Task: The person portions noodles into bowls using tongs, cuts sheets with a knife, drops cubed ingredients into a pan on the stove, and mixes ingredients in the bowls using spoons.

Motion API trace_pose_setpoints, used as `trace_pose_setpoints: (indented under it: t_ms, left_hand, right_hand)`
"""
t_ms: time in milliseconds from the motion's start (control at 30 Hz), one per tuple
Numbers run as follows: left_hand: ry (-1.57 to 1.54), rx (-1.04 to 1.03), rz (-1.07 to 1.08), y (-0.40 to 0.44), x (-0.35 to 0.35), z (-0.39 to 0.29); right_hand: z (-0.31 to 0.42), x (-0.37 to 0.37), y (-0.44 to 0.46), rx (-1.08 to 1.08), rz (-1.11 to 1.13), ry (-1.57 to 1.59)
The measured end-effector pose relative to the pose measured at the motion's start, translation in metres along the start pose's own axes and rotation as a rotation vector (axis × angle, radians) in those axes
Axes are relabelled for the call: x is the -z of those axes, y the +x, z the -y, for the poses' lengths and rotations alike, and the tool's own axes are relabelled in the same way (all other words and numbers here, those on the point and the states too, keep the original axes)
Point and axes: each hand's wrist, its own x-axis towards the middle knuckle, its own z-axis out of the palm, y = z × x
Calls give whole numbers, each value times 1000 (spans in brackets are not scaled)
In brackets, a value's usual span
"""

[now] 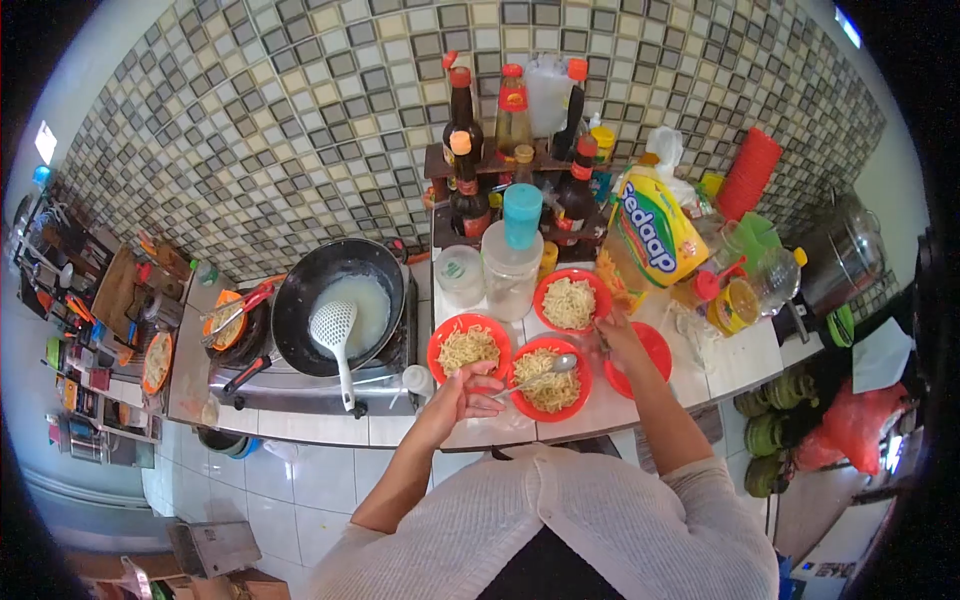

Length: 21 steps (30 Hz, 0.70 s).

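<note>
Three red plates of noodles stand on the white tiled counter: a left one [468,345], a front one [551,380] with a metal spoon [563,363] lying on the noodles, and a back one [572,301]. My left hand [468,394] is open beside the left and front plates, its fingers spread near the spoon's handle end. At the right edge of the back plate is my right hand [622,340], above another red plate [652,362] that it partly covers. Its fingertips are too hidden to tell whether they grip anything.
A black wok [342,300] with cloudy liquid and a white slotted ladle [334,326] sits on the stove. Behind the plates are a clear jar with a turquoise cup [522,215], sauce bottles [461,112], a Sedaap pack [655,225] and stacked red containers [748,174].
</note>
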Motion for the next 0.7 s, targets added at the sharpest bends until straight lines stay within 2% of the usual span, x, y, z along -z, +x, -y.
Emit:
trace_pose_setpoints:
  t_ms: [267,400,533,633,667,700]
  left_hand:
    - [-36,-126,-279,18,-35,13]
    - [-36,-199,-396,21,-48,12]
    - [134,-347,-657,12,-55,22]
    - [602,-292,-879,4,-79,22]
    - [783,-257,-925,2,-83,25]
    - [784,-252,-945,1,-85,29]
  right_hand:
    - [32,13,-49,-239,133,-94]
    - [36,46,-49,-297,321,-36]
    - [32,69,-42,-263,413,-83]
    - [23,74,-22,9,341,-185]
    - [19,73,-12,1,360,-188]
    - [18,70,-3,196,281,-172]
